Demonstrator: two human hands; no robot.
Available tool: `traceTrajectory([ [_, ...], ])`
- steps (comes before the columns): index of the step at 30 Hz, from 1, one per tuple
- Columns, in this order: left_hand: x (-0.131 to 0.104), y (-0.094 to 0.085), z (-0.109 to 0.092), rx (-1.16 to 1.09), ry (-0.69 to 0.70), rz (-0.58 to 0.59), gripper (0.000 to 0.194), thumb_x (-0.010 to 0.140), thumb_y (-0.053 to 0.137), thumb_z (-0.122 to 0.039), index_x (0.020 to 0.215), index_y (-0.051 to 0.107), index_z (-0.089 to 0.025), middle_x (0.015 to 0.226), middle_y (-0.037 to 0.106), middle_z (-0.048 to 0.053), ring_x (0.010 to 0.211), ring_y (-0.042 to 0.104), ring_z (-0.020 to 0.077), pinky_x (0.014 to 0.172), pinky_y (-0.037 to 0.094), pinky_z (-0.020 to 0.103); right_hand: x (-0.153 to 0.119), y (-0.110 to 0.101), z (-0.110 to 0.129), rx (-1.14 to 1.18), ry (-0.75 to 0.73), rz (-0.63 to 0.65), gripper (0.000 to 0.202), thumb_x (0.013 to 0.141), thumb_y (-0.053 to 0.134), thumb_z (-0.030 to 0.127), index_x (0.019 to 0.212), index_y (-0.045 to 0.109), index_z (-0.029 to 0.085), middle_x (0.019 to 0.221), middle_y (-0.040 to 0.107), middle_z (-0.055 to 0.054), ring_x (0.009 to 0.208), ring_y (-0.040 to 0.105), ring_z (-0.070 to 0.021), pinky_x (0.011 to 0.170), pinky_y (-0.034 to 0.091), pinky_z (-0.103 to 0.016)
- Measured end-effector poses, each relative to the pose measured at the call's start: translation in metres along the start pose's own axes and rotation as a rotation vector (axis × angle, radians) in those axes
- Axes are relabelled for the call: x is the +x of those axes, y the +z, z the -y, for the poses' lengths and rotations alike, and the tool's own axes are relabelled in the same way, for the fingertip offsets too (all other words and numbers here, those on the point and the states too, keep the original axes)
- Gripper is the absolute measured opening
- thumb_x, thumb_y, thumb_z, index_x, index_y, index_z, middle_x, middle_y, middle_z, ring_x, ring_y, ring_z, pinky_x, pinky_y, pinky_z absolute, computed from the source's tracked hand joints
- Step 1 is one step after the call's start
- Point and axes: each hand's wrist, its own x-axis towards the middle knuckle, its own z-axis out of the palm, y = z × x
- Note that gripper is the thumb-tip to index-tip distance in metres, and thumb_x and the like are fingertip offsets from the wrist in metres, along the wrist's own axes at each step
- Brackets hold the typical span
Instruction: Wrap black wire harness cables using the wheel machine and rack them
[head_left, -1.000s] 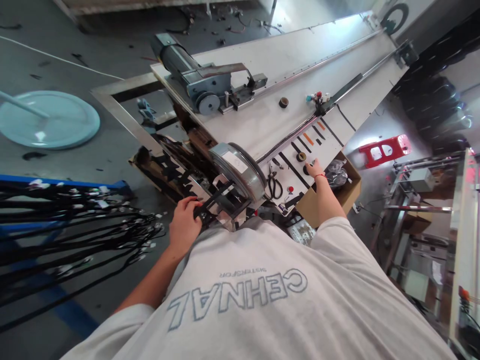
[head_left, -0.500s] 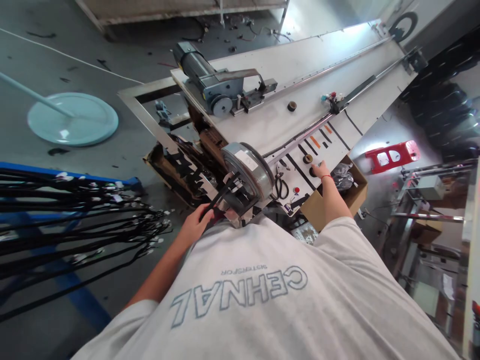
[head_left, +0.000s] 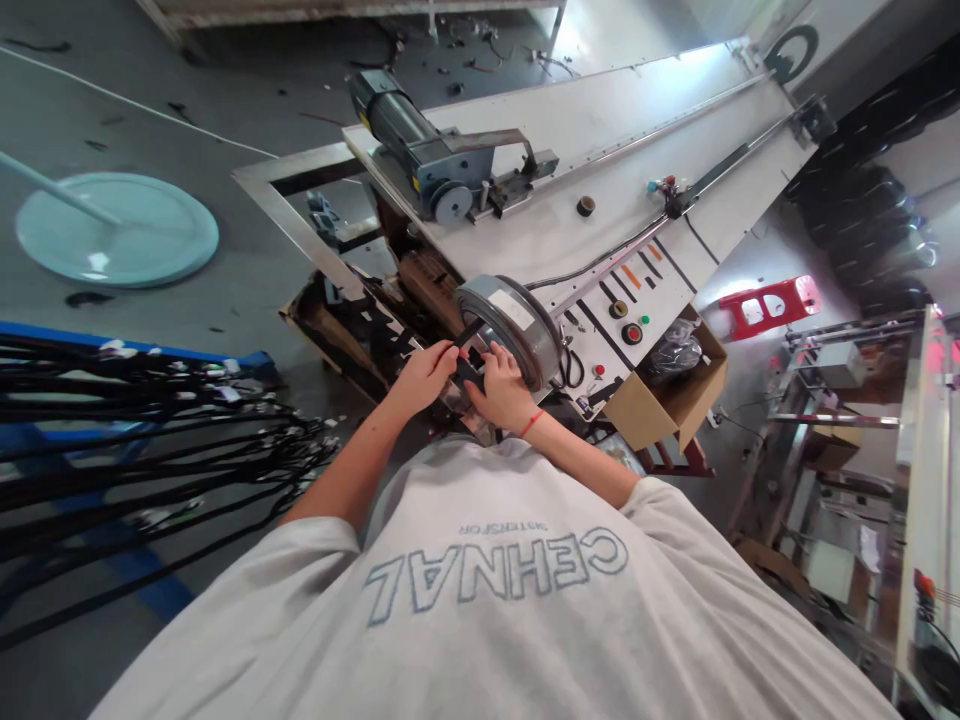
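Note:
At the near end of the machine, my left hand [head_left: 429, 378] is closed in a pinch on a black strip [head_left: 470, 332] that runs up towards a grey round drum [head_left: 517, 325]. Close beside it, my right hand [head_left: 504, 388] bends its thumb and fingers round a dark length of the same strip, just below the drum. Their fingertips almost meet, and the fingers partly hide the strip and the metal parts under it. A white label [head_left: 511, 308] is on the drum.
The long white bench [head_left: 555, 240] carries a motor [head_left: 390, 115], a tape roll [head_left: 585, 206], a red-centred black knob [head_left: 631, 332] and scissors [head_left: 571, 368]. An open cardboard box [head_left: 645, 412] stands at right. Black cable bundles [head_left: 150, 430] hang on a blue rack at left.
My right hand has left the knob on the bench panel and come left to the strip beside my left hand. My left hand has moved up and right, nearer the drum.

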Motion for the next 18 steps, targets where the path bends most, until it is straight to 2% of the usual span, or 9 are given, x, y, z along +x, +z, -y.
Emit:
traceTrajectory([
  [2, 0.0, -0.002, -0.001, 0.048, 0.033, 0.039, 0.044, 0.092, 0.035, -0.05, 0.098, 0.06, -0.015, 0.06, 0.047, -0.002, 0.056, 0.044, 0.0142, 0.054, 0.035, 0.025, 0.022, 0.01, -0.011, 0.0, 0.118, -0.047, 0.014, 0.086, 0.062, 0.025, 0.095, 0.051, 0.02, 0.135, 0.049, -0.016, 0.133, 0.041, -0.0301, 0.115, 0.03, -0.047],
  [5, 0.0, -0.002, -0.001, 0.063, 0.084, 0.076, 0.044, 0.093, 0.034, -0.049, 0.098, 0.061, -0.014, 0.064, 0.051, 0.0, 0.059, 0.047, 0.0147, 0.059, 0.037, 0.025, 0.037, 0.009, -0.025, 0.066, 0.132, -0.076, 0.017, 0.087, 0.059, 0.017, 0.078, 0.045, 0.023, 0.125, 0.054, -0.012, 0.124, 0.049, -0.0239, 0.112, 0.035, -0.041],
  [7, 0.002, -0.002, 0.0, 0.046, 0.105, 0.088, 0.044, 0.093, 0.033, -0.048, 0.098, 0.06, -0.014, 0.066, 0.052, 0.0, 0.06, 0.048, 0.0144, 0.06, 0.037, 0.025, 0.036, 0.006, -0.03, 0.089, 0.073, -0.138, 0.013, 0.089, 0.055, 0.017, 0.081, 0.046, 0.023, 0.127, 0.052, -0.012, 0.126, 0.047, -0.0218, 0.112, 0.034, -0.04],
  [10, 0.006, -0.001, 0.001, 0.041, 0.129, 0.096, 0.04, 0.093, 0.034, -0.046, 0.092, 0.058, -0.015, 0.065, 0.052, 0.0, 0.06, 0.049, 0.0148, 0.06, 0.037, 0.025, 0.036, 0.006, -0.034, 0.058, 0.106, -0.238, 0.009, 0.087, 0.059, 0.023, 0.086, 0.05, 0.021, 0.13, 0.05, -0.015, 0.13, 0.042, -0.0264, 0.112, 0.031, -0.047],
  [13, 0.008, -0.001, 0.0, 0.066, 0.147, 0.101, 0.036, 0.095, 0.034, -0.044, 0.087, 0.057, -0.016, 0.065, 0.055, 0.001, 0.063, 0.053, 0.0162, 0.061, 0.038, 0.025, 0.04, 0.004, -0.037, 0.014, 0.146, -0.216, 0.014, 0.081, 0.064, 0.023, 0.079, 0.05, 0.021, 0.125, 0.053, -0.015, 0.127, 0.044, -0.0286, 0.111, 0.03, -0.05],
  [16, 0.01, 0.0, 0.001, 0.091, 0.168, 0.107, 0.036, 0.096, 0.035, -0.041, 0.088, 0.059, -0.016, 0.068, 0.059, 0.003, 0.066, 0.056, 0.0176, 0.064, 0.04, 0.026, 0.039, -0.002, -0.039, 0.047, 0.041, -0.183, 0.01, 0.082, 0.056, 0.019, 0.076, 0.049, 0.022, 0.117, 0.057, -0.011, 0.115, 0.052, -0.0239, 0.106, 0.038, -0.043],
  [18, 0.012, 0.002, 0.005, 0.108, 0.177, 0.117, 0.035, 0.096, 0.035, -0.04, 0.091, 0.06, -0.016, 0.071, 0.061, 0.004, 0.068, 0.059, 0.0186, 0.066, 0.042, 0.027, 0.033, -0.005, -0.04, 0.088, 0.009, -0.176, 0.004, 0.085, 0.051, 0.022, 0.082, 0.049, 0.022, 0.107, 0.06, -0.008, 0.1, 0.058, -0.0209, 0.097, 0.045, -0.039],
])
